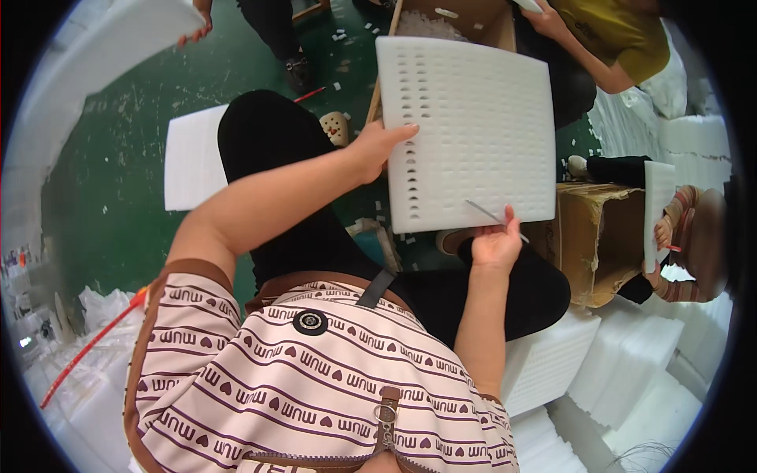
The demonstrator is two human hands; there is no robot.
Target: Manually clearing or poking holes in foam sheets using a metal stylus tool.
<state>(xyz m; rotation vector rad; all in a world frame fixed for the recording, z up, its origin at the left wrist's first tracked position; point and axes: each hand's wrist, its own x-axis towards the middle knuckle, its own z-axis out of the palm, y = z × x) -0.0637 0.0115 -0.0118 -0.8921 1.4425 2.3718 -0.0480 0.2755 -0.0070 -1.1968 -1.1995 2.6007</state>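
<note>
A white foam sheet [485, 134] with rows of small slots is held up in front of me, above my lap. Dark openings show in the columns along its left side; the other slots look pale. My left hand [380, 148] grips the sheet's left edge, thumb on the face and the other fingers hidden behind. At the lower right edge, my right hand [497, 247] has its palm turned up and its fingers closed round a slim metal tool [484, 210]. The tool's tip lies over the sheet's lower part; its exact kind cannot be made out.
Open cardboard boxes stand beyond the sheet [453, 16] and to the right [595, 244]. Another white sheet [193, 158] lies left of my knee. Foam stacks [623, 359] fill the lower right. Co-workers handle sheets nearby; small white scraps dot the green floor [118, 173].
</note>
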